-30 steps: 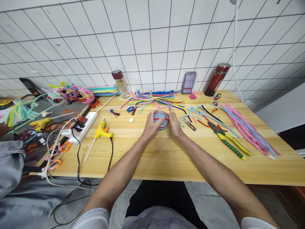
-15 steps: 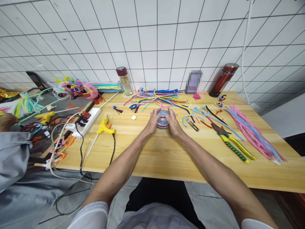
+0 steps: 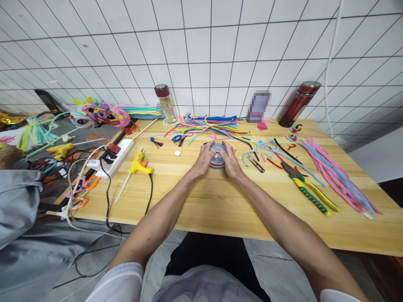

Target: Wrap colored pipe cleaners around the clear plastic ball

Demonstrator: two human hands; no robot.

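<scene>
A round, clear container with a red band sits on the wooden table in front of me. My left hand is wrapped round its left side, thumb on the top. On the right side my right hand grips it in the same way. What is inside the container is too small to make out. Just behind my hands lies a loose heap of coloured pipe cleaners.
Pliers, small snips and pink pipe cleaners lie to the right. At left are a yellow glue gun, a power strip with cables, and another person's hand. Two bottles stand behind.
The view has shifted slightly. Both hands stay around the container, with the thumbs slightly farther over its top.
</scene>
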